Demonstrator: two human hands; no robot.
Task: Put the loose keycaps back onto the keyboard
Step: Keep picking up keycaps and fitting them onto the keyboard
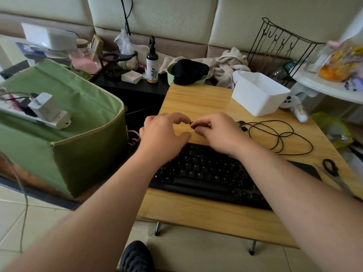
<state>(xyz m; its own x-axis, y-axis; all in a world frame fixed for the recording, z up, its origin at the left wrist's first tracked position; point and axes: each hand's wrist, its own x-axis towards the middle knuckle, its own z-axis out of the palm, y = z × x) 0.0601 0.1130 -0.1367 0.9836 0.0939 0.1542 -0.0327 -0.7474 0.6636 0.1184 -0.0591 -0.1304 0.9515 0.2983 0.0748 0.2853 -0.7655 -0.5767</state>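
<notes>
Standing at the far right of the table [196,216], the white bin [259,93] hides its inside. Beyond the keyboard [206,173], both hands meet: the right hand [216,130] pinches a small dark keycap [193,125] in a narrow grip; the left hand [163,132] touches it with curled fingers.

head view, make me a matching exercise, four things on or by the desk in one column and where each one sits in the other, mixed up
Things:
1. keyboard
2. white bin
3. scissors
4. black cable

Places:
A. far right corner of the wooden desk
B. near right edge of the desk, right of the keyboard
C. middle of the desk, under both forearms
D. looped on the desk between the bin and the keyboard

Pairs: 1-C, 2-A, 3-B, 4-D
</notes>
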